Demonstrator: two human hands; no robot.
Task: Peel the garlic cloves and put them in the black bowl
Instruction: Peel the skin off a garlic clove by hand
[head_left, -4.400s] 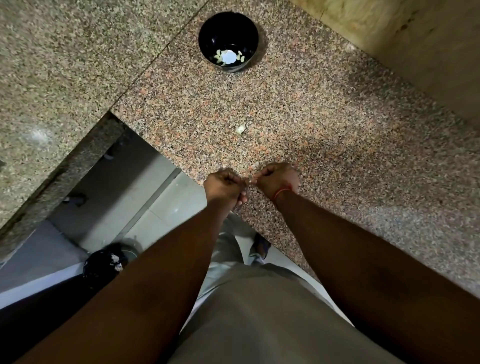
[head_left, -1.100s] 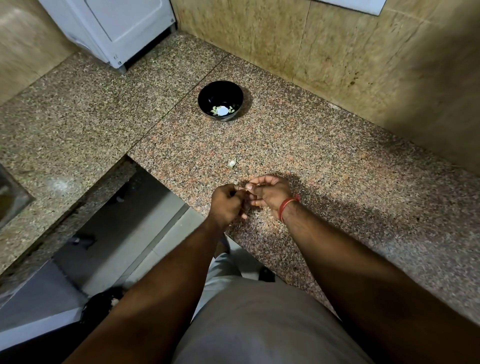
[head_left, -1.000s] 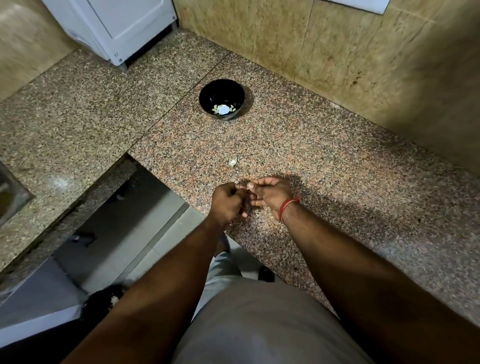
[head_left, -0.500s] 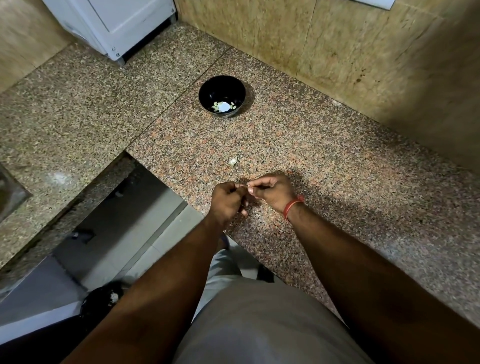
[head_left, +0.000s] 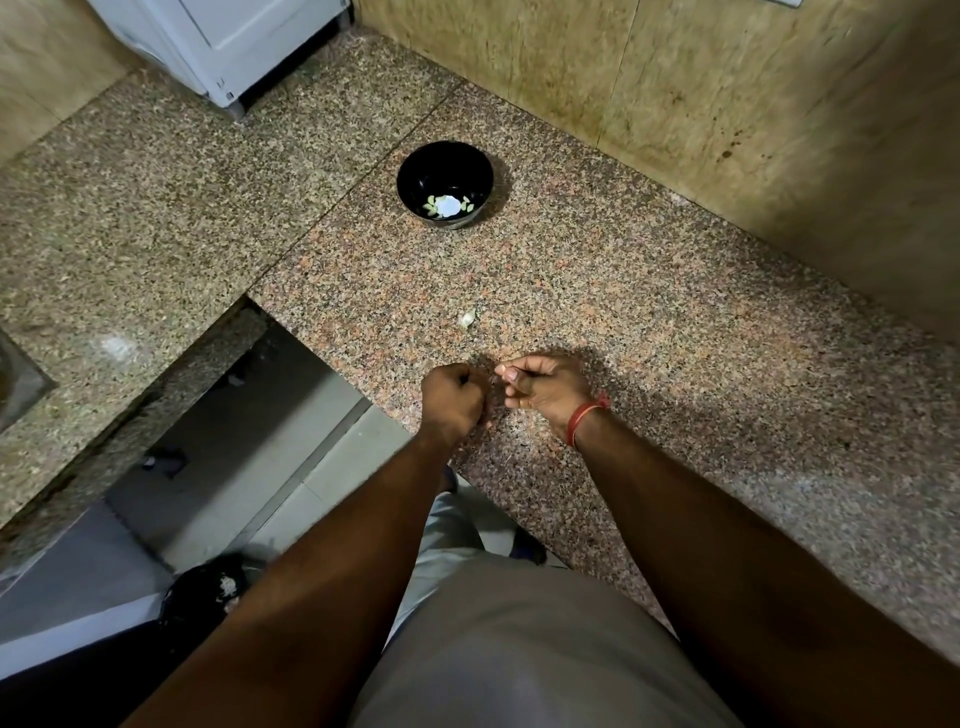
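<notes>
Near the worktop's (head_left: 649, 322) front edge, the left hand (head_left: 453, 397) is clenched in a fist and the right hand (head_left: 545, 387) has curled fingers; whether either grasps a clove cannot be told. Just beyond lies one garlic clove (head_left: 466, 318). Farther back, toward the wall, the black bowl (head_left: 444, 171) holds peeled cloves.

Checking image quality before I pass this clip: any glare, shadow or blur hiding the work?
Head view: dim; glare spot inside the bowl washes out some cloves; the hands, left and right, cast a shadow on the counter, and whatever they hold is unreadable; wide-angle edges bend.
</notes>
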